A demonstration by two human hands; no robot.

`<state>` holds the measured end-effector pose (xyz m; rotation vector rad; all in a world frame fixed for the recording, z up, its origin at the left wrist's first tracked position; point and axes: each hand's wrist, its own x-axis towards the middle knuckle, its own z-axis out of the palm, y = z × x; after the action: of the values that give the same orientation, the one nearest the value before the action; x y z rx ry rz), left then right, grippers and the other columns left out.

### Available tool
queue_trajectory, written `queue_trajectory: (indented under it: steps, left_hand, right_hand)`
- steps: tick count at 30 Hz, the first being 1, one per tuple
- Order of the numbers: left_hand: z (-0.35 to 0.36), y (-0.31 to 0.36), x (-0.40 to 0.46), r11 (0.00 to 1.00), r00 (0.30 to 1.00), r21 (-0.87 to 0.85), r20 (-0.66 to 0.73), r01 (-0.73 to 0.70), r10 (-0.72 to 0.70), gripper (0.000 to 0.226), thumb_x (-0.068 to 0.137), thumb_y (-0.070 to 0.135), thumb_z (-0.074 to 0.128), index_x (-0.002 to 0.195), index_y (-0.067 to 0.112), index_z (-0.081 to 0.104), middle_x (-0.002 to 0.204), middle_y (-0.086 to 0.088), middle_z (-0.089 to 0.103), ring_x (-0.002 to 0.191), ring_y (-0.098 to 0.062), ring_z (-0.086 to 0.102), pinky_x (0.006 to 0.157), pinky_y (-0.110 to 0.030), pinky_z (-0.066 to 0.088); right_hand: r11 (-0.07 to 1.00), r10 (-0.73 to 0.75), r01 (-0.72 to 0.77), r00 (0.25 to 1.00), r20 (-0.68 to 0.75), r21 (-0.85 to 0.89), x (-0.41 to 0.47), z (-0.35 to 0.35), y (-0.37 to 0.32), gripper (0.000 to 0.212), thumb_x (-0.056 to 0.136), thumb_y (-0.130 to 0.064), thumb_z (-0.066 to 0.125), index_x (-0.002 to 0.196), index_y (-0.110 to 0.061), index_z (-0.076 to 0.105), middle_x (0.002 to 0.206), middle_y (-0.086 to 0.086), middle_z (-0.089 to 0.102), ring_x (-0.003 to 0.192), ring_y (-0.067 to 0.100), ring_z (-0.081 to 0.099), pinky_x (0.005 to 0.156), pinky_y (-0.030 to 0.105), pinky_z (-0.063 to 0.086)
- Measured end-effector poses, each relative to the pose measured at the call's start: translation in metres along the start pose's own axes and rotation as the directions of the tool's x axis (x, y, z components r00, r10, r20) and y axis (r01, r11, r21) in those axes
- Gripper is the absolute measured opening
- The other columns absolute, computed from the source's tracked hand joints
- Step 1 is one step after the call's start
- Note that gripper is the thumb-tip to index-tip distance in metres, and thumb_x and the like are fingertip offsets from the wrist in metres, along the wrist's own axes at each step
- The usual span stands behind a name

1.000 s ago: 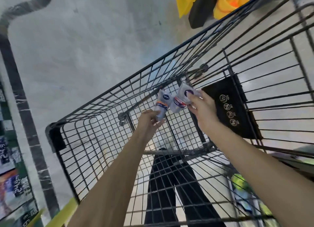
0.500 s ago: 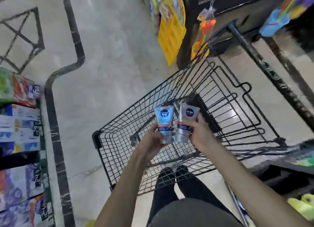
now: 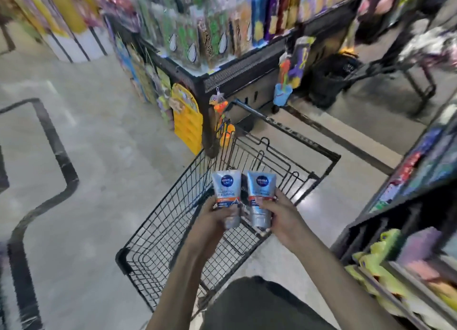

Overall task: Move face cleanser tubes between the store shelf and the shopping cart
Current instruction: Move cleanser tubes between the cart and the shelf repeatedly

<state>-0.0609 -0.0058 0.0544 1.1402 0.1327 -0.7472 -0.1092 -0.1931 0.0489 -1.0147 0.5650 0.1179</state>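
Observation:
Two light-blue face cleanser tubes with round dark-blue logos stand upright side by side above the black wire shopping cart (image 3: 153, 233). My left hand (image 3: 217, 216) grips the left tube (image 3: 226, 188) near its silver cap end. My right hand (image 3: 282, 216) grips the right tube (image 3: 261, 191) the same way. Both tubes are clear of the cart's wire floor. The cart basket below looks empty where I can see it. A dark store shelf (image 3: 395, 201) runs along the right edge.
A black display stand (image 3: 237, 72) loaded with hanging packets stands just beyond the cart's front. Yellow and orange goods (image 3: 186, 122) hang on its corner. Grey floor with black inlay lines (image 3: 54, 151) spreads to the left. Green and yellow packs (image 3: 380, 258) lie on the lower right shelf.
Both hands rose out of the cart basket with a tube each and turned the tubes upright. The view tilted up from the cart floor toward the aisle and shelves.

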Motion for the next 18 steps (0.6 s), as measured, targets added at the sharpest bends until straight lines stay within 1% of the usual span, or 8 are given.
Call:
queue_trajectory:
  steps: [3,5,6,8,10,13,15,18]
  left_hand:
    - [0.012,-0.017,-0.021,0.999,0.998,0.03,0.059,0.017,-0.018,0.044,0.09,-0.003,0.064,0.132,0.008,0.056,0.119,-0.017,0.072,0.102,-0.031,0.07,0.089,-0.044,0.054]
    - [0.026,-0.027,-0.035,0.998,0.996,0.056,0.08,0.04,-0.044,0.051,0.086,-0.004,0.068,0.134,0.006,0.055,0.117,-0.018,0.072,0.098,-0.03,0.072,0.087,-0.044,0.054]
    - [0.034,-0.033,-0.045,0.997,0.993,0.071,0.107,0.039,-0.046,0.052,0.084,-0.006,0.069,0.133,0.004,0.055,0.116,-0.02,0.072,0.096,-0.03,0.071,0.086,-0.043,0.056]
    - [0.054,-0.047,-0.063,0.995,0.984,0.087,0.163,0.056,-0.069,0.048,0.085,-0.01,0.066,0.131,0.0,0.057,0.114,-0.023,0.07,0.094,-0.03,0.071,0.081,-0.04,0.058]
    - [0.072,-0.062,-0.081,0.987,0.973,0.14,0.202,0.083,-0.11,0.045,0.083,-0.012,0.065,0.127,-0.002,0.058,0.11,-0.023,0.071,0.092,-0.03,0.071,0.078,-0.039,0.061]
    - [0.101,-0.088,-0.105,0.964,0.942,0.247,0.291,0.094,-0.166,0.049,0.08,-0.009,0.069,0.127,-0.002,0.058,0.117,-0.028,0.07,0.098,-0.035,0.071,0.086,-0.045,0.058]
    - [0.122,-0.106,-0.118,0.948,0.916,0.304,0.346,0.096,-0.204,0.05,0.081,-0.01,0.069,0.129,0.0,0.057,0.124,-0.03,0.066,0.101,-0.037,0.07,0.091,-0.048,0.056]
    - [0.159,-0.137,-0.145,0.932,0.868,0.345,0.423,0.113,-0.261,0.055,0.08,-0.007,0.072,0.132,0.0,0.055,0.123,-0.03,0.066,0.101,-0.038,0.069,0.096,-0.052,0.052]
  right_hand:
    - [0.997,-0.067,0.068,0.997,-0.026,0.032,-0.049,-0.019,0.015,0.062,0.079,0.012,0.07,0.133,-0.017,0.06,0.12,0.014,0.074,0.107,0.034,0.072,0.088,0.051,0.058]
    - [0.993,-0.103,0.107,0.992,-0.079,0.054,-0.081,-0.032,0.025,0.063,0.079,0.018,0.067,0.131,-0.016,0.06,0.112,0.011,0.076,0.098,0.028,0.074,0.076,0.043,0.061]
    - [0.991,-0.112,0.119,0.988,-0.11,0.063,-0.099,-0.04,0.031,0.064,0.078,0.019,0.068,0.131,-0.016,0.059,0.109,0.01,0.077,0.096,0.026,0.074,0.073,0.04,0.06]
    - [0.98,-0.142,0.164,0.972,-0.185,0.114,-0.134,-0.056,0.042,0.07,0.073,0.017,0.072,0.134,-0.015,0.057,0.113,0.014,0.076,0.1,0.029,0.073,0.077,0.04,0.059]
    - [0.963,-0.177,0.22,0.952,-0.248,0.158,-0.167,-0.072,0.054,0.078,0.067,0.014,0.079,0.136,-0.015,0.055,0.12,0.021,0.072,0.105,0.034,0.07,0.088,0.046,0.057]
    - [0.929,-0.238,0.311,0.917,-0.321,0.201,-0.221,-0.098,0.068,0.076,0.068,0.011,0.081,0.135,-0.013,0.055,0.123,0.025,0.07,0.109,0.041,0.067,0.101,0.056,0.049]
    - [0.904,-0.273,0.369,0.887,-0.373,0.215,-0.254,-0.117,0.075,0.074,0.071,0.011,0.08,0.136,-0.011,0.054,0.122,0.024,0.07,0.106,0.04,0.068,0.099,0.054,0.05]
    - [0.86,-0.324,0.458,0.83,-0.454,0.224,-0.308,-0.147,0.085,0.068,0.074,0.012,0.076,0.134,-0.013,0.057,0.119,0.026,0.069,0.101,0.038,0.069,0.095,0.053,0.05]
